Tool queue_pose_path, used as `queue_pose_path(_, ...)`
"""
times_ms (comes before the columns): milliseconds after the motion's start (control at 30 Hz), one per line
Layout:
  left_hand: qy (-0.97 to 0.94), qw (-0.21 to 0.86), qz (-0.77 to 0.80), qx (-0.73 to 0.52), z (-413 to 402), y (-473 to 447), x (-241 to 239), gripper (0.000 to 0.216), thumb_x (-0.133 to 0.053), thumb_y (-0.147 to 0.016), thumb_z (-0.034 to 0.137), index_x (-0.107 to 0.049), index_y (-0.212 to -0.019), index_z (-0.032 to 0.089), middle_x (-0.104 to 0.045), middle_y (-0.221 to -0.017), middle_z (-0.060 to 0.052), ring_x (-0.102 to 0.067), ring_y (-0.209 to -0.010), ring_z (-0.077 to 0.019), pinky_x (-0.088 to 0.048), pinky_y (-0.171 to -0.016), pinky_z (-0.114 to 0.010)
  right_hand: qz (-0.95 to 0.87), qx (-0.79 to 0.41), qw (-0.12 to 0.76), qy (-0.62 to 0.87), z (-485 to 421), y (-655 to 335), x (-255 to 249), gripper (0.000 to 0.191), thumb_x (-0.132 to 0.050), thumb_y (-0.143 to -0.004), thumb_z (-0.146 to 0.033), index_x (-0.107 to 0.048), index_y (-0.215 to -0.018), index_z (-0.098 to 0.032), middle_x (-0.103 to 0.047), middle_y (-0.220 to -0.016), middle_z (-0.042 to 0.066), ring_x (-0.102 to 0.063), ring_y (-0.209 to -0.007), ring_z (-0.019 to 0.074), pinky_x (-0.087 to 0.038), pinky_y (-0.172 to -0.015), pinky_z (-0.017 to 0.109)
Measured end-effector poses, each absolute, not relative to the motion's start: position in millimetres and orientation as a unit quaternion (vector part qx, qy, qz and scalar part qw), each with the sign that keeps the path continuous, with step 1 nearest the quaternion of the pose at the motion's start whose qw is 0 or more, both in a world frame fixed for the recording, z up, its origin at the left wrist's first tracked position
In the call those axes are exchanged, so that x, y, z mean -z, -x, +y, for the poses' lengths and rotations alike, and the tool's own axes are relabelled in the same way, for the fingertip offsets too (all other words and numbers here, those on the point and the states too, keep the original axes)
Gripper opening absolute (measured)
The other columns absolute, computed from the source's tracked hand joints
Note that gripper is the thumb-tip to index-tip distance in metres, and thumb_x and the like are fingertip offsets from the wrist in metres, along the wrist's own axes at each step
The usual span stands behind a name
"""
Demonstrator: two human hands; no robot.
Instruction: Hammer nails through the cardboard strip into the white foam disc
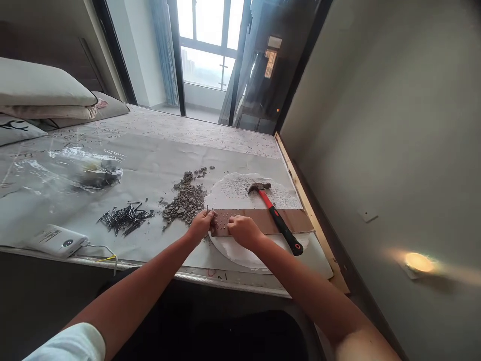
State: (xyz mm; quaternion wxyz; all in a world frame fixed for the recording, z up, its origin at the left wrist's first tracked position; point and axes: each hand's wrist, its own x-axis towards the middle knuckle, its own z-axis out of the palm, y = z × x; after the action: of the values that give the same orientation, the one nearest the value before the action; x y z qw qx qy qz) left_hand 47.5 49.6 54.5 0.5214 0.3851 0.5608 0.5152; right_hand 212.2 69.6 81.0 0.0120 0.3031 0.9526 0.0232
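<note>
A brown wooden board (pixel 289 220) lies across a white foam disc (pixel 235 188), with many small holes or dots at its left end. My left hand (pixel 201 224) is closed at that end, with a couple of thin nails (pixel 208 207) sticking up from its fingers. Just to the right, my right hand (pixel 243 230) is curled low over the board, its fingertips pinched together; what they hold is too small to tell. A claw hammer (pixel 276 215) with a red and black handle rests across the board, touched by neither hand.
Grey gravel (pixel 184 200) is heaped beyond my left hand. Loose nails (pixel 126 218) form a pile farther left, near a white power bank (pixel 60 239) with a cable. Behind them sits a clear plastic bag (pixel 99 173). A wooden rail (pixel 300 190) edges the bed by the wall.
</note>
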Motion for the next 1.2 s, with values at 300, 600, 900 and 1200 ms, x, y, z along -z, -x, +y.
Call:
queue_pose_path(300, -0.401, 0.527, 0.572, -0.485, 50, -50, -55, 0.021, -0.052, -0.078, 0.036, -0.05, -0.077, 0.014, -0.051, -0.053, 0.003, -0.056, -0.048, -0.0107, -0.038, -0.041, -0.02, 0.968, -0.053, 0.064, -0.237, 70, -207, -85, 0.028, -0.044, -0.08, -0.004, -0.069, -0.09, -0.01, -0.065, -0.092, 0.015, -0.062, -0.081, 0.0231, -0.044, -0.065, 0.031)
queue_pose_path(600, -0.398, 0.535, 0.571, -0.48, 51, -51, -55, 0.016, -0.052, -0.08, 0.029, -0.048, -0.073, 0.015, -0.05, -0.05, 0.004, -0.057, -0.046, -0.0118, -0.039, -0.038, -0.019, 0.959, -0.037, 0.07, -0.272, 74, -210, -101, 0.026, -0.042, -0.083, -0.01, -0.067, -0.092, -0.01, -0.065, -0.094, 0.014, -0.063, -0.079, 0.0201, -0.043, -0.064, 0.027)
queue_pose_path(900, -0.403, 0.535, 0.565, -0.481, 51, -49, -53, 0.014, -0.048, -0.082, 0.024, -0.048, -0.071, 0.015, -0.047, -0.043, 0.005, -0.051, -0.036, -0.01, -0.036, -0.037, -0.019, 0.944, 0.021, 0.015, -0.329, 82, -208, -98, 0.02, -0.048, -0.083, -0.018, -0.068, -0.082, -0.016, -0.068, -0.091, 0.008, -0.062, -0.08, 0.017, -0.041, -0.07, 0.024)
queue_pose_path(1200, -0.372, 0.572, 0.56, -0.469, 48, -53, -61, 0.019, -0.055, -0.079, 0.025, -0.05, -0.065, 0.014, -0.056, -0.049, 0.0, -0.057, -0.045, -0.013, -0.038, -0.043, -0.021, 0.91, 0.051, -0.131, -0.39, 85, -214, -109, 0.027, -0.035, -0.093, -0.018, -0.062, -0.094, -0.011, -0.064, -0.094, 0.011, -0.058, -0.086, 0.0153, -0.041, -0.075, 0.024)
